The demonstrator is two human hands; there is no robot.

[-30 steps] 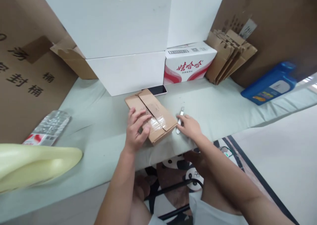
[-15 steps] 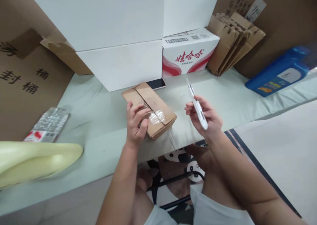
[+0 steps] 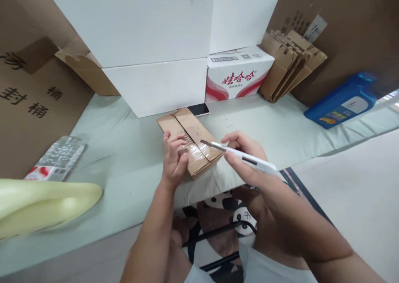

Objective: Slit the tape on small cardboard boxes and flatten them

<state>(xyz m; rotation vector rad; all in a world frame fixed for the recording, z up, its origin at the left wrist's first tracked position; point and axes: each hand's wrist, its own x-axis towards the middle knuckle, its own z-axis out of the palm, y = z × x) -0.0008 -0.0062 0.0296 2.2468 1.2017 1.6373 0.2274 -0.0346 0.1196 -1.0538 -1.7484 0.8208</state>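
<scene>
A small brown cardboard box (image 3: 187,129), its seam covered with clear tape, lies at an angle on the pale green cloth. My left hand (image 3: 175,158) grips its near left side, fingers bent over the top. In my right hand (image 3: 246,154) is a white utility knife (image 3: 252,160) with the blade out, pointing left. The blade tip is over the box's taped top; whether it touches the cardboard I cannot tell. Behind the box lies a dark-screened phone (image 3: 199,109), partly covered by it.
White panels (image 3: 156,83) and a red-and-white carton (image 3: 238,77) stand at the back. Folded cardboard (image 3: 282,65) leans beside a blue bottle (image 3: 341,104) on the right. A flattened plastic bottle (image 3: 59,156) and a pale yellow object (image 3: 50,206) lie left.
My right hand has moved left and turned, swinging the knife from pointing up and away to pointing left over the box. My left hand stays on the box.
</scene>
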